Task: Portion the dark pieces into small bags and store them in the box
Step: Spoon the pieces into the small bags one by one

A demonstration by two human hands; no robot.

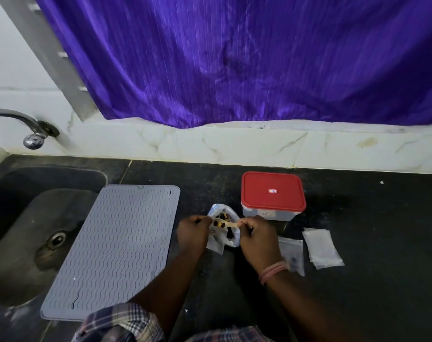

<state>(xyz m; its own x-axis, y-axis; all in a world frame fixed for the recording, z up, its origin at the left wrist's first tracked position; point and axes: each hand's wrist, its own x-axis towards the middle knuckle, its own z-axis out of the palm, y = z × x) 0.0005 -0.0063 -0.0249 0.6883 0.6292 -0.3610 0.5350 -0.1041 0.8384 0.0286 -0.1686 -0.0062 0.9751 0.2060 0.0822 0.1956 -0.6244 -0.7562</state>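
At bench centre, both hands meet over a plastic bag (223, 227) w/ dark pieces (222, 218) inside. Left hand (194, 233) and right hand (255, 234) each pinch one end of a pale strip (228, 224) stretched across the bag mouth; both grips closed tight on it. What the strip is, can't tell. Bag sits on the dark bench (358, 267), just in front-left of the box (273, 196), red lid on, apart from the hands. Right of the right wrist lie small clear bags (322, 249), flat, one nearer bag (293, 255) partly behind the wrist. Pink band (274, 270) on right wrist. Left of the hands, a grey ribbed mat (116, 248), its left edge over the sink (29, 230). Tap (34, 134) on wall above the sink; purple curtain (234, 58) behind.
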